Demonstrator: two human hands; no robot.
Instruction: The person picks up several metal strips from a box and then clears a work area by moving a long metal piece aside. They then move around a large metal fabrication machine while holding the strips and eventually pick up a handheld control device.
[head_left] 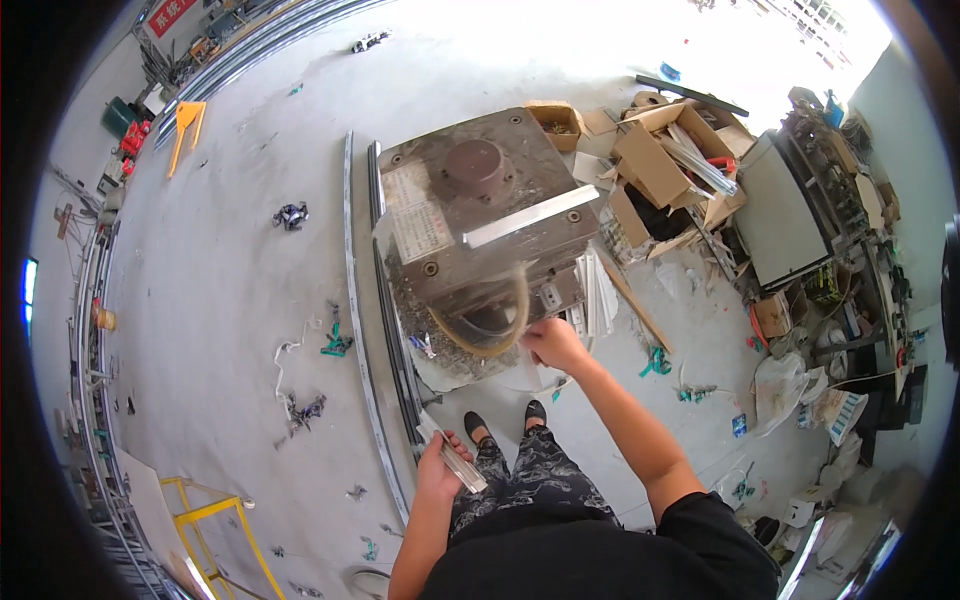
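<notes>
In front of me stands a brown metal punching machine (440, 265) with a round raised cap on top and a pale label plate. A single silver metal strip (530, 217) lies across its top. My left hand (447, 463), low and beside my legs, is closed around short silver metal profiles (455, 458). At the machine's front right corner, my right hand (553, 345) is closed; whatever its fingers hold is hidden. A yellowish clear hose (522, 310) loops down just left of that hand. Under the machine's front edge, grey chips (460, 365) cover its base.
Long metal rails (365, 360) run along the machine's left side. More silver strips (596, 295) stand at its right, beside a wooden stick (637, 305). Cardboard boxes (655, 165) and scrap pile up at the right. Green and dark scraps (337, 343) dot the grey floor.
</notes>
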